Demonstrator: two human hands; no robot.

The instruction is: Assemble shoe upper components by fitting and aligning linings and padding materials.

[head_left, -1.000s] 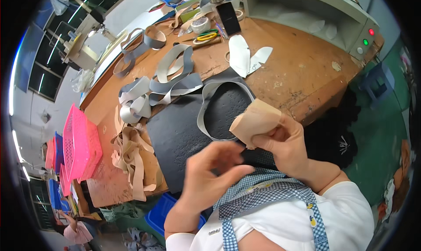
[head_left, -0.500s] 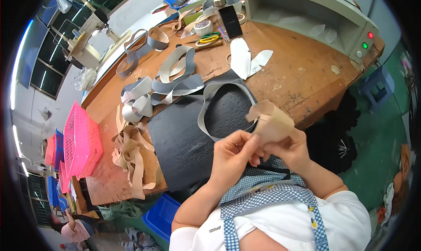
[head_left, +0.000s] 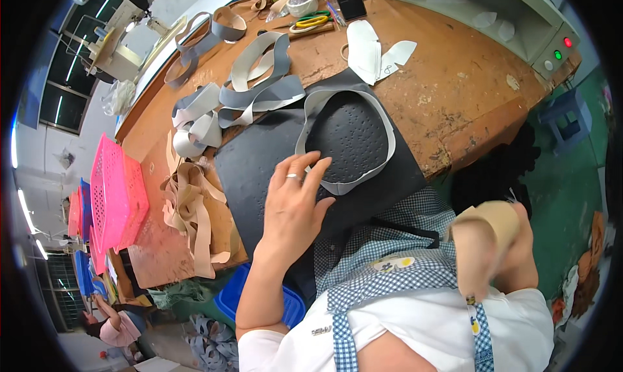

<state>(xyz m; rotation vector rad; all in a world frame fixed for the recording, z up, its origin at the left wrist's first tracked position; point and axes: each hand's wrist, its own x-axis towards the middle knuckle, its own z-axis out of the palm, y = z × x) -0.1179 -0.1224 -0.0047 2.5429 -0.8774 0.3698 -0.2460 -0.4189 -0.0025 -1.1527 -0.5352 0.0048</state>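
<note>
My left hand (head_left: 292,200) reaches over a black mat (head_left: 259,203), fingers apart, a ring on one of them. Its fingertips are at the near left rim of a grey band (head_left: 387,158) standing on edge in a loop; whether they touch it I cannot tell. The mat inside the loop is pitted with small holes. Off to the right, beyond the mat, my right hand (head_left: 519,245) grips a tan strip (head_left: 470,248) that curves over in front of my apron. That strip hides most of the fingers, and its lower end is blurred.
Grey and white strips (head_left: 259,96) lie coiled beyond the mat, tan strips (head_left: 195,210) heaped left of it. White pattern pieces (head_left: 365,50), yellow-handled scissors (head_left: 313,23) and a grey metal housing (head_left: 551,41) are farther back. A pink basket (head_left: 117,197) stands at left.
My hands, together on the tan strip before, have parted. The right has carried the strip down and right; the left has let go and moved left toward the grey loop.
</note>
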